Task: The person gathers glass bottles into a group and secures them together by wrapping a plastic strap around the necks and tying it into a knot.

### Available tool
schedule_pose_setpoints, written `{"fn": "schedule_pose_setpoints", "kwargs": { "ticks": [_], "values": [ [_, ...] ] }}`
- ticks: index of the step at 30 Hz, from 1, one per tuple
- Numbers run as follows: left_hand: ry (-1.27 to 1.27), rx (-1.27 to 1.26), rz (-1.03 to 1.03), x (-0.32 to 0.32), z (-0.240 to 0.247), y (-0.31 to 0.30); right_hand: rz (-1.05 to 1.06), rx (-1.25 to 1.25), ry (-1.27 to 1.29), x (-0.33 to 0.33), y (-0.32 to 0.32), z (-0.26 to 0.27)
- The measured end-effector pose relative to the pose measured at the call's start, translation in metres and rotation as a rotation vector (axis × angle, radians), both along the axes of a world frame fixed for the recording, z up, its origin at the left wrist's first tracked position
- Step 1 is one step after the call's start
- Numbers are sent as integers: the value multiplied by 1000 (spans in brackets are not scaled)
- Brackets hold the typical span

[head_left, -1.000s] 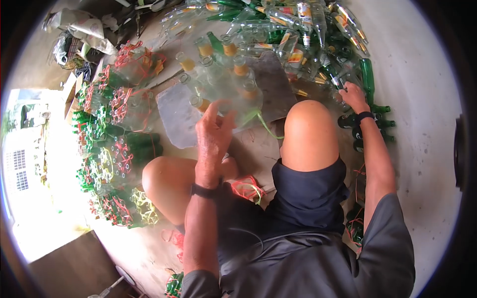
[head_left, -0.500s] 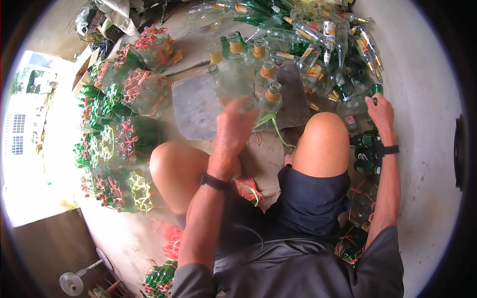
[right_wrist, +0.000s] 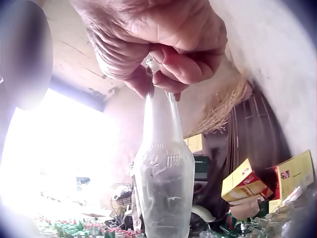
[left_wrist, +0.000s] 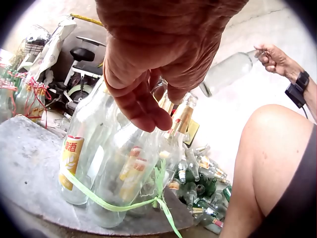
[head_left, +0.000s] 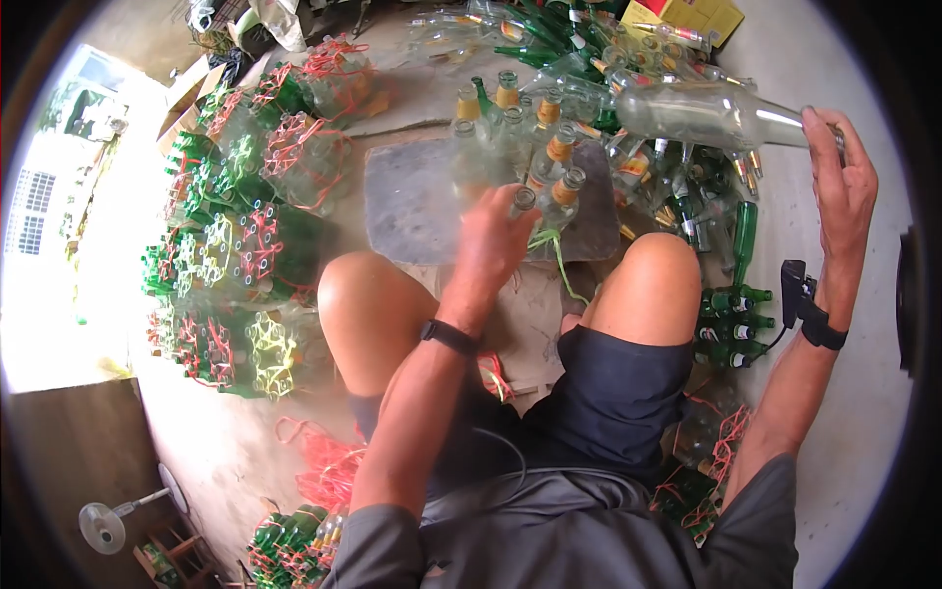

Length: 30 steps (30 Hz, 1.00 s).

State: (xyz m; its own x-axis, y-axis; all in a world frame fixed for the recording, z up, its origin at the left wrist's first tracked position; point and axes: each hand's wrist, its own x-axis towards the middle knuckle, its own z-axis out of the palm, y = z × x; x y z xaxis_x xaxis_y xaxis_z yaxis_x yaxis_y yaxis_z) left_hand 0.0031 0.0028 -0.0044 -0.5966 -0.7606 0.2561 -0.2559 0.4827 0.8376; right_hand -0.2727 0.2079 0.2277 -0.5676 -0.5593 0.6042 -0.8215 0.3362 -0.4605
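My right hand (head_left: pixel 844 187) grips a clear glass bottle (head_left: pixel 682 113) by its neck, lifted and tilted nearly sideways over the bottle pile. Embossed lettering and no paper label show on this bottle (right_wrist: pixel 166 193) in the right wrist view. My left hand (head_left: pixel 488 240) has its fingers curled at the neck of a clear bottle (left_wrist: pixel 116 183) in a standing cluster. Several bottles there have yellow labels (left_wrist: pixel 73 161). A light green plastic tie (left_wrist: pixel 119 205) runs low around the cluster, knotted at the front. The cluster stands on a grey board (head_left: pixel 407 211).
A heap of loose clear and green bottles (head_left: pixel 677 182) lies ahead to the right, beside the wall. Tied bundles of bottles (head_left: pixel 265 250) stand on the left. Green bottles (head_left: pixel 731 324) lie by my right knee. Red plastic ties (head_left: pixel 329 466) are on the floor, left of me.
My right hand has picked a clear bottle from the heap and raised it up and outward. My left hand stays at the standing bottles while the head view has shifted.
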Motion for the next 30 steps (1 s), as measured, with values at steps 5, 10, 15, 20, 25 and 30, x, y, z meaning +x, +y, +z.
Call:
{"fn": "schedule_pose_setpoints", "kwargs": {
  "ticks": [5,10,15,20,25,30],
  "values": [
    [2,-47,-18,2,4,0,325,-95,-126,33,-52,5],
    [36,-53,12,2,3,2,490,31,-151,49,-96,-7],
    [21,-116,27,0,-1,1,473,127,-165,66,-124,-23],
    [50,-66,42,0,-2,4,517,17,33,64,-148,-50],
    [73,-87,40,-1,-4,3,476,121,66,77,-155,-58],
    [57,-66,41,-2,-5,3,449,171,71,83,-165,-68]
  ]
}}
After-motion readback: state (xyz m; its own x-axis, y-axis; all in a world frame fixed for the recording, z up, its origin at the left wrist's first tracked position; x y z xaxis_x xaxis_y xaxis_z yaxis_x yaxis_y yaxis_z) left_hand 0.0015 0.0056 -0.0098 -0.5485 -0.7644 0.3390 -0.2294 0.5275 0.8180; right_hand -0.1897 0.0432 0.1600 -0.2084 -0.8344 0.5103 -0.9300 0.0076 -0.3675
